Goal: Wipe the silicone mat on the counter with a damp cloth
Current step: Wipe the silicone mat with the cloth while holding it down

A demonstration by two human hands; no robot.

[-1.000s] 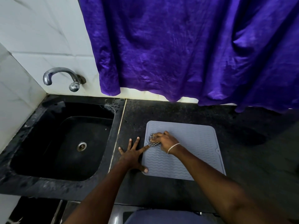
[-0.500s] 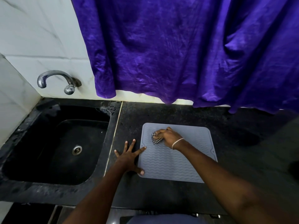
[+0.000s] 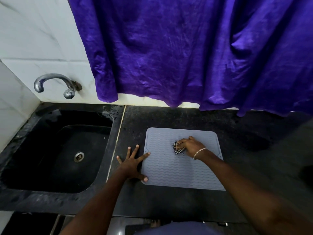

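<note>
A grey silicone mat (image 3: 171,168) with a wavy ribbed pattern lies flat on the black counter (image 3: 169,202). My right hand (image 3: 191,145) is closed on a small black-and-white checked cloth (image 3: 177,149) and presses it on the upper middle of the mat. A thin bracelet circles that wrist. My left hand (image 3: 131,162) lies flat with fingers spread on the counter at the mat's left edge, index finger and thumb resting on the mat's border.
A black sink (image 3: 55,156) with a metal drain sits left of the mat, under a chrome wall tap (image 3: 55,83). A purple curtain (image 3: 194,53) hangs over the back of the counter. White tiled walls stand behind and to the left.
My right hand has slid the cloth rightward across the mat, from near its left edge to the upper middle. The left hand stays at the mat's left edge.
</note>
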